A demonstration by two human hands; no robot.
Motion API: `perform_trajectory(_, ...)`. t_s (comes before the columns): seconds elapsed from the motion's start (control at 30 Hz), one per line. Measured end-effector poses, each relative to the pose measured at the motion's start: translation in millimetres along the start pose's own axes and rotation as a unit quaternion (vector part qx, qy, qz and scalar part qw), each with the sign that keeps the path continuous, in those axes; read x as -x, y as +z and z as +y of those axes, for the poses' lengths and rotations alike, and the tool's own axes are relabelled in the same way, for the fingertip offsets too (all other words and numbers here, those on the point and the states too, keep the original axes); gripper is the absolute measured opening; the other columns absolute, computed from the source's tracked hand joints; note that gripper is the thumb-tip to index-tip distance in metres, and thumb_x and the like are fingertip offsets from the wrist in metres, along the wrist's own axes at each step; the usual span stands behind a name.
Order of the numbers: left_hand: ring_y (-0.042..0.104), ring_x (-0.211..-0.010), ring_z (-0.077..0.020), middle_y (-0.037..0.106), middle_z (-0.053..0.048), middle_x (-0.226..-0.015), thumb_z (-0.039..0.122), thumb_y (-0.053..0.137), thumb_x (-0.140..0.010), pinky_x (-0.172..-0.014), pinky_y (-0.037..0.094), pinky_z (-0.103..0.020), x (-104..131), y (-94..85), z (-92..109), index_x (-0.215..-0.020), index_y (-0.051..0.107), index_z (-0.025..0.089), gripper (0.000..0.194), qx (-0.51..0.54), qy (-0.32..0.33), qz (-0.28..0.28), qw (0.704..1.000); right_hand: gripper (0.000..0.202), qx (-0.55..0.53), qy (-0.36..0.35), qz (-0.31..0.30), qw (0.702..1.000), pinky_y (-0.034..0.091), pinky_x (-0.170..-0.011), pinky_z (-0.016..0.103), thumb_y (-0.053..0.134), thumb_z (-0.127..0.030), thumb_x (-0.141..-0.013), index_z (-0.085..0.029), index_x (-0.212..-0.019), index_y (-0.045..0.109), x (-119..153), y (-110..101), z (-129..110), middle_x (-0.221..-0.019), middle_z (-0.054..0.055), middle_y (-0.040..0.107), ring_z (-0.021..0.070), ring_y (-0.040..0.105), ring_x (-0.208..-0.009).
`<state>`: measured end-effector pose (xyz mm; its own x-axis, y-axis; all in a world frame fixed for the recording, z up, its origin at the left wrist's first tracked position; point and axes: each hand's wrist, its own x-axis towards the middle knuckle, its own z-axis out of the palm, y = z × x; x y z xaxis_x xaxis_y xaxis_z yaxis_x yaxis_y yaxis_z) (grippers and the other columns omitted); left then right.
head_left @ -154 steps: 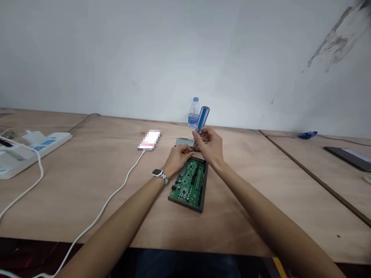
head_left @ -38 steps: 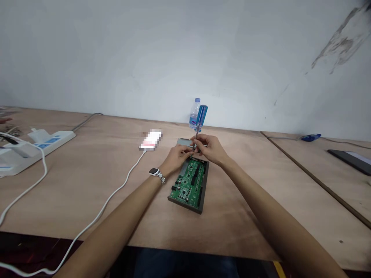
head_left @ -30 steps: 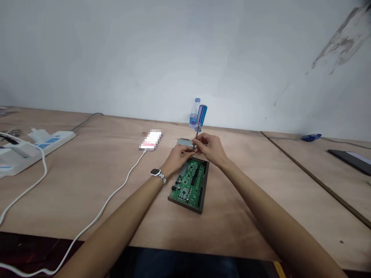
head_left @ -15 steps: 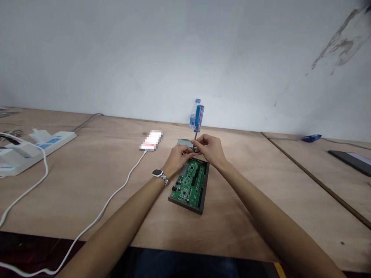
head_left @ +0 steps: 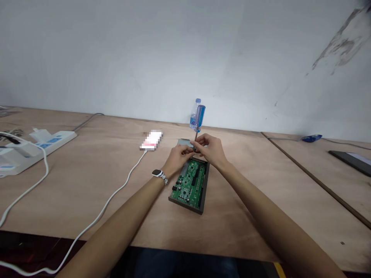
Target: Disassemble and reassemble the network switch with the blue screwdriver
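A green circuit board (head_left: 191, 181) in a dark frame lies on the wooden table, tilted slightly. Over its far end stands a screwdriver (head_left: 199, 116) with a blue and clear handle, nearly upright, tip down. My right hand (head_left: 212, 150) pinches its metal shaft between thumb and fingers. My left hand (head_left: 177, 157), with a watch on the wrist, is closed at the board's far edge, fingertips beside the lower shaft; what they pinch is too small to make out. A grey metal part (head_left: 183, 141) shows behind the fingers.
Behind the screwdriver a water bottle (head_left: 193, 116) stands by the wall. A phone (head_left: 152, 140) on a white cable (head_left: 123, 185) lies to the left, with a power strip (head_left: 55, 141) farther left. At right are a blue object (head_left: 311, 138) and a dark flat device (head_left: 350, 161).
The screwdriver's handle has turned about its axis and leans very slightly more to the right. Both hands stay almost in place.
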<state>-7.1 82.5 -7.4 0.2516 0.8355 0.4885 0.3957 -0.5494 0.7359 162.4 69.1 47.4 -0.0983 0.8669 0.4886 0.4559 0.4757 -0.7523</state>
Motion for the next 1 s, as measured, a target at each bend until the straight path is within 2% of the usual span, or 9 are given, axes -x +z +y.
perform_trajectory(0.1, 0.062, -0.093, -0.0223, 0.073, -0.005, -0.093, 0.037, 0.067, -0.09, -0.084, 0.05, -0.033, 0.6, -1.9, 2.0, -0.098, 0.076, 0.02, 0.021, 0.006, 0.003, -0.011, 1.0, 0.028, 0.01, -0.007, -0.017, 1.0, 0.057, -0.053, 0.029, 0.066, -0.044, -0.088, -0.018, -0.081, 0.066, -0.5, -0.7, 1.5, -0.075, 0.006, 0.071, 0.0197, 0.068, -0.067)
perform_trajectory(0.2, 0.063, -0.102, -0.0229, 0.074, -0.006, -0.103, 0.037, 0.059, -0.095, -0.089, 0.05, -0.033, 1.4, -4.7, 2.5, -0.108, 0.075, 0.021, 0.026, 0.034, 0.014, -0.051, 0.998, 0.022, 0.019, -0.029, -0.046, 0.998, 0.058, -0.058, 0.029, 0.061, -0.04, -0.091, -0.019, -0.088, 0.066, -0.3, -3.2, 0.9, -0.081, 0.006, 0.072, 0.0198, 0.069, -0.072)
perform_trajectory(0.27, 0.063, -0.102, -0.0228, 0.074, -0.006, -0.102, 0.037, 0.057, -0.096, -0.088, 0.05, -0.032, 1.5, -4.8, 1.5, -0.105, 0.076, 0.021, 0.027, 0.048, 0.017, -0.069, 0.996, 0.021, 0.017, -0.039, -0.063, 0.997, 0.058, -0.059, 0.03, 0.058, -0.038, -0.094, -0.019, -0.092, 0.066, 0.4, -4.3, 0.0, -0.083, 0.006, 0.072, 0.0194, 0.069, -0.072)
perform_trajectory(0.4, 0.065, -0.092, -0.0221, 0.074, -0.006, -0.095, 0.037, 0.062, -0.092, -0.084, 0.05, -0.033, 1.0, -0.5, -0.4, -0.096, 0.077, 0.018, 0.024, 0.034, 0.005, -0.042, 0.999, 0.025, 0.014, -0.037, -0.049, 0.998, 0.057, -0.057, 0.03, 0.063, -0.042, -0.091, -0.019, -0.098, 0.067, 1.6, -2.0, 1.3, -0.089, 0.007, 0.073, 0.0195, 0.07, -0.071)
perform_trajectory(0.57, 0.065, -0.091, -0.023, 0.075, -0.006, -0.093, 0.04, 0.064, -0.091, -0.082, 0.05, -0.034, 1.1, 0.0, 2.0, -0.095, 0.077, 0.018, 0.026, 0.02, -0.008, -0.029, 0.999, 0.033, -0.009, 0.0, -0.016, 1.0, 0.056, -0.053, 0.03, 0.068, -0.05, -0.087, -0.019, -0.076, 0.061, 1.0, 1.8, 5.7, -0.068, 0.004, 0.068, 0.0193, 0.067, -0.06)
perform_trajectory(0.73, 0.065, -0.1, -0.0238, 0.076, -0.007, -0.103, 0.039, 0.06, -0.094, -0.09, 0.05, -0.035, 1.0, -4.8, 1.4, -0.102, 0.077, 0.02, 0.027, 0.037, 0.013, -0.067, 0.997, 0.025, -0.031, -0.01, -0.095, 0.995, 0.059, -0.058, 0.03, 0.057, -0.041, -0.095, -0.018, -0.092, 0.067, 0.7, -1.8, 0.0, -0.084, 0.007, 0.075, 0.0192, 0.072, -0.068)
perform_trajectory(0.83, 0.067, -0.094, -0.0231, 0.076, -0.007, -0.099, 0.037, 0.063, -0.092, -0.086, 0.051, -0.034, 0.3, -2.9, -0.7, -0.096, 0.077, 0.018, 0.024, 0.053, 0.005, -0.056, 0.997, 0.026, -0.012, -0.011, -0.072, 0.997, 0.058, -0.056, 0.029, 0.064, -0.04, -0.09, -0.018, -0.103, 0.067, 1.8, -2.1, -2.1, -0.09, 0.007, 0.075, 0.0184, 0.071, -0.067)
perform_trajectory(0.93, 0.068, -0.09, -0.0228, 0.077, -0.007, -0.096, 0.039, 0.064, -0.091, -0.083, 0.052, -0.034, 0.7, -0.5, -0.5, -0.097, 0.077, 0.017, 0.026, 0.066, -0.004, -0.05, 0.997, 0.03, -0.015, 0.023, -0.038, 0.999, 0.056, -0.051, 0.029, 0.075, -0.045, -0.08, -0.017, -0.089, 0.067, 4.2, -0.3, 1.0, -0.074, 0.006, 0.073, 0.0198, 0.069, -0.061)
perform_trajectory(1.0, 0.068, -0.091, -0.023, 0.077, -0.007, -0.096, 0.04, 0.064, -0.091, -0.083, 0.052, -0.035, 2.3, -1.5, 1.3, -0.097, 0.077, 0.018, 0.026, 0.059, -0.004, -0.048, 0.997, 0.032, -0.029, 0.042, -0.043, 0.998, 0.056, -0.05, 0.03, 0.074, -0.048, -0.081, -0.018, -0.077, 0.065, 5.9, 0.7, 4.6, -0.064, 0.004, 0.069, 0.0205, 0.068, -0.058)
